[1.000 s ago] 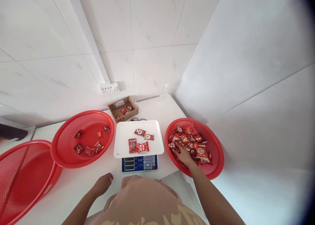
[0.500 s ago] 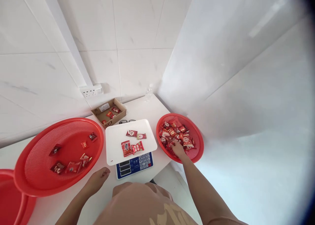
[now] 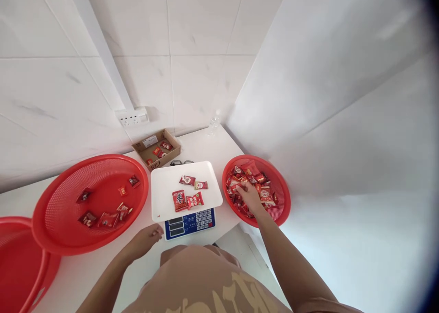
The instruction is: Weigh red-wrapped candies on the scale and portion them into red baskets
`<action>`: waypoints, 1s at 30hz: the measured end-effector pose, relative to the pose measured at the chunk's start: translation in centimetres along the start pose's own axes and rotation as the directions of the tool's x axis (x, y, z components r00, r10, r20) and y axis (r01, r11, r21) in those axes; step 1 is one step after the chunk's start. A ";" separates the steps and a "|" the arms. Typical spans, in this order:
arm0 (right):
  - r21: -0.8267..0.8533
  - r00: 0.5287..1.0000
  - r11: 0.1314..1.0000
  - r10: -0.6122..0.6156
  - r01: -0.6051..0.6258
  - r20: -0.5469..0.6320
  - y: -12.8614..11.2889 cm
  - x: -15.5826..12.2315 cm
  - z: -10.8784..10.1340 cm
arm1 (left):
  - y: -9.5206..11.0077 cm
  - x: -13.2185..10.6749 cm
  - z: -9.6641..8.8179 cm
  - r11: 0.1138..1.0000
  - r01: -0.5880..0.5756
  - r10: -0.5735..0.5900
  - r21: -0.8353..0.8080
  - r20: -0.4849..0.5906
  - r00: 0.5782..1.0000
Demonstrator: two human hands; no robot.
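Note:
My right hand (image 3: 251, 198) is over the red basket on the right (image 3: 283, 203), its fingers pinched on a small red snack packet (image 3: 235, 188) at the top of the heap. Part of that packet is hidden by the fingers. Loosely curled, my left hand (image 3: 144, 241) hovers by the near left corner of a weighing scale (image 3: 190, 224), and nothing shows in it. On the scale's white tray (image 3: 161, 189) lie several wrapped snacks, among them a red packet with a large black character (image 3: 179, 200).
To the left stands a large red basket (image 3: 51, 203) with several packets inside, beside another red tub (image 3: 20, 267). A cardboard box (image 3: 164, 160) with a few packets, eyeglasses (image 3: 181, 162) and a clear plastic item (image 3: 213, 125) are behind the scale. Walls close off the back and right.
My right hand has shifted slightly up and away from me within the right basket, and a red packet now shows at its fingertips. The whole view has tilted a little.

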State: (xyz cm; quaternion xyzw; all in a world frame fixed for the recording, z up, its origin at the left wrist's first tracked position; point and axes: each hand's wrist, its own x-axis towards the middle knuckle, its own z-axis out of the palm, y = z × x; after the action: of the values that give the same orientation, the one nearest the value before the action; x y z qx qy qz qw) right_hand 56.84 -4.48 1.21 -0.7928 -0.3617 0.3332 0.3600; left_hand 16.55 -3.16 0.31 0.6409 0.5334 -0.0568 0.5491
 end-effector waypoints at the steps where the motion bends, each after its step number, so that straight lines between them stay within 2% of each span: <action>1: 0.074 0.999 0.997 -0.018 0.016 0.031 -0.7 -0.3 0.9 | 0.5 0.0 0.2 1.000 -0.008 0.008 0.001 -0.008 1.000; 5: 0.359 0.968 0.932 -0.049 -0.044 0.247 -2.8 -1.8 5.5 | 1.8 -0.1 1.0 0.999 -0.032 0.034 0.036 -0.040 0.999; 8: 0.428 0.946 0.899 -0.048 -0.099 0.319 -3.2 -2.5 8.2 | 2.1 -0.4 1.2 0.996 -0.056 0.060 0.062 -0.065 0.996; 11: 0.261 0.969 0.965 -0.077 0.013 0.235 -2.4 -2.6 8.3 | 1.7 -0.7 1.2 0.995 -0.069 0.081 0.078 -0.161 0.984; 13: 0.038 0.977 0.987 -0.163 0.159 0.139 -1.0 -2.6 7.2 | 1.1 -0.9 1.1 0.994 -0.068 0.090 0.087 -0.269 0.959; 14: -0.081 0.970 0.969 -0.223 0.232 0.100 -0.2 -2.6 6.5 | 0.8 -0.9 0.9 0.993 -0.066 0.094 0.093 -0.330 0.939; 16: -0.295 0.950 0.904 -0.308 0.310 0.053 1.4 -2.8 5.2 | -0.2 -1.1 0.1 0.992 -0.057 0.103 0.112 -0.464 0.880; 18: -0.447 0.957 0.850 -0.285 0.280 0.057 2.9 -3.3 4.2 | -1.5 -1.5 -1.3 0.990 -0.030 0.108 0.137 -0.608 0.787; 20: -0.568 0.983 0.804 -0.172 0.174 0.057 3.9 -4.0 3.8 | -2.9 -2.2 -3.4 0.989 0.014 0.102 0.148 -0.743 0.661; 22: -0.662 0.998 0.747 -0.037 0.059 0.048 4.5 -4.7 3.7 | -4.5 -3.4 -6.0 0.986 0.108 0.054 0.131 -0.843 0.536; 23: -0.698 0.999 0.716 0.022 0.015 0.044 4.6 -5.0 3.7 | -5.3 -4.2 -7.3 0.981 0.167 0.012 0.104 -0.880 0.475; 24: -0.726 0.996 0.688 0.072 -0.017 0.044 4.7 -5.3 3.8 | -6.2 -5.0 -8.6 0.947 0.312 -0.070 0.076 -0.899 0.431; 25: -0.748 0.993 0.662 0.112 -0.039 0.048 4.7 -5.5 3.9 | -7.1 -5.9 -9.8 0.886 0.462 -0.188 0.020 -0.897 0.400; 27: -0.782 0.985 0.621 0.164 -0.062 0.052 4.7 -5.8 4.0 | -9.0 -7.4 -11.9 0.839 0.539 -0.305 -0.074 -0.885 0.352; 29: -0.804 0.983 0.591 0.179 -0.067 0.049 4.6 -5.9 4.1 | -11.1 -8.4 -13.5 0.748 0.637 -0.501 -0.189 -0.789 0.355; 30: -0.811 0.983 0.580 0.179 -0.068 0.046 4.5 -5.9 4.1 | -12.1 -8.6 -14.1 0.722 0.659 -0.545 -0.211 -0.761 0.353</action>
State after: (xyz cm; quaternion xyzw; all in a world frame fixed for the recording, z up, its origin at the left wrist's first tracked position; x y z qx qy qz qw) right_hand 52.03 -10.10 -3.02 -0.8708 -0.4386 0.2053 -0.0850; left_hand -3.40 0.20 3.75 0.3903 0.9075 -0.0048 0.1554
